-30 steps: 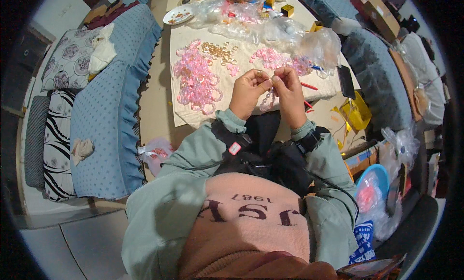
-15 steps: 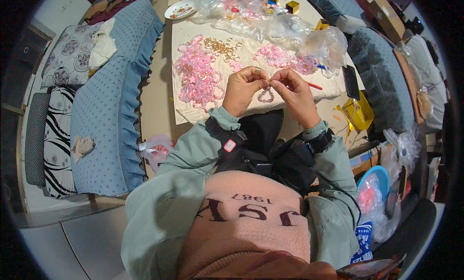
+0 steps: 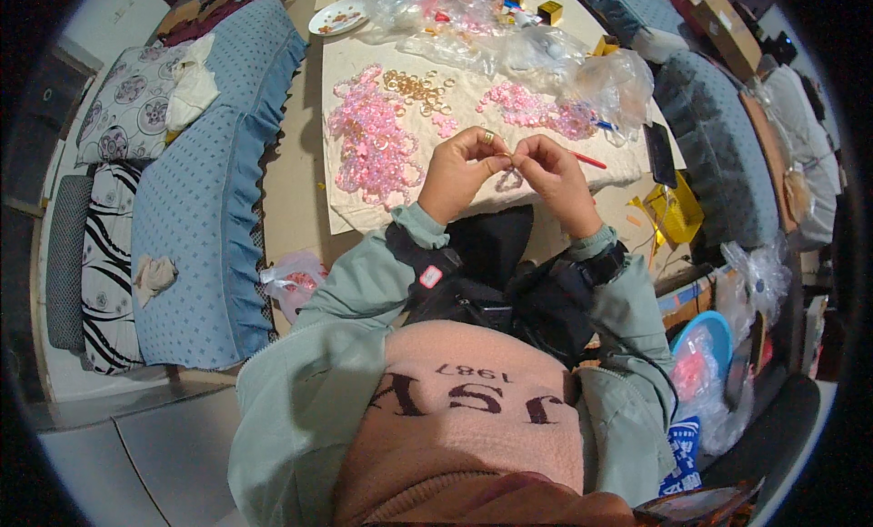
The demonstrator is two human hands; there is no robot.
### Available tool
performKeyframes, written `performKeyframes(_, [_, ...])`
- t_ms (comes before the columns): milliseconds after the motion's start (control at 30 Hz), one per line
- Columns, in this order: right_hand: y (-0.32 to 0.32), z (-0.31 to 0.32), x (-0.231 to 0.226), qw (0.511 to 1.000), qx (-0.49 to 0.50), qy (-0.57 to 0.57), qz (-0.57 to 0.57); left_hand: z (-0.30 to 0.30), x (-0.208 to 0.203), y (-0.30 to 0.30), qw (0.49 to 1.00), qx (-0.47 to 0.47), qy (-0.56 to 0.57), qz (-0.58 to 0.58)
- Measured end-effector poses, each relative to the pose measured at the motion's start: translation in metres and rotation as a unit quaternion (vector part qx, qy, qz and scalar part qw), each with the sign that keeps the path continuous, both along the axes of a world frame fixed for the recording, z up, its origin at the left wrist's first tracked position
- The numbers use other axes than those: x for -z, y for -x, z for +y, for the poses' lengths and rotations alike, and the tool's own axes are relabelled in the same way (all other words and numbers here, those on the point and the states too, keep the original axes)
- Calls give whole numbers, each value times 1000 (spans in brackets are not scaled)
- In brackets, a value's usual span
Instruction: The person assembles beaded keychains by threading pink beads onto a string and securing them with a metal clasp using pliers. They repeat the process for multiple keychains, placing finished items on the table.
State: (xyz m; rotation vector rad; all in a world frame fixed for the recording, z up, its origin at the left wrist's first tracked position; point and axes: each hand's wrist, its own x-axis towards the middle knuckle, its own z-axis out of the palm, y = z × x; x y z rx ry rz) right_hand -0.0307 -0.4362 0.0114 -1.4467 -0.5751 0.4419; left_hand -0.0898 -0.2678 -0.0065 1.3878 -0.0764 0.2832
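Note:
My left hand and my right hand meet fingertip to fingertip above the near edge of a pale table cloth. Between them they pinch a small pink piece with a thin gold ring. A large heap of pink beads lies on the cloth to the left of my left hand. Several gold rings lie beyond it, and a second pink heap lies beyond my right hand. A red stick rests just right of my right hand.
Clear plastic bags crowd the table's far side, with a small plate at the far left. A blue sofa runs along the left, a dark cushioned seat on the right. A phone and yellow packet lie at right.
Both hands stay pinched together on the small piece and sit slightly nearer to me and lower in view; the fingers have shifted a little around it.

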Motion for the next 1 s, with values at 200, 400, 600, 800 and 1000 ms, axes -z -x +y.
performKeyframes(200, [8,3,5,993,54,6,-107,-6,2,5,999,-41,-24,-20])
performKeyframes(400, [11,1,0,998,26,11,-51,-5,2,6,999,-38,-20,-28])
performKeyframes(600, [15,-1,-7,977,80,61,-189,-3,-5,10,999,40,20,-28])
performKeyframes(800, [14,-4,-12,986,60,27,-150,-5,-9,10,990,92,109,12])
performKeyframes(1000, [19,0,0,994,68,23,-79,-1,3,13,998,55,-2,30])
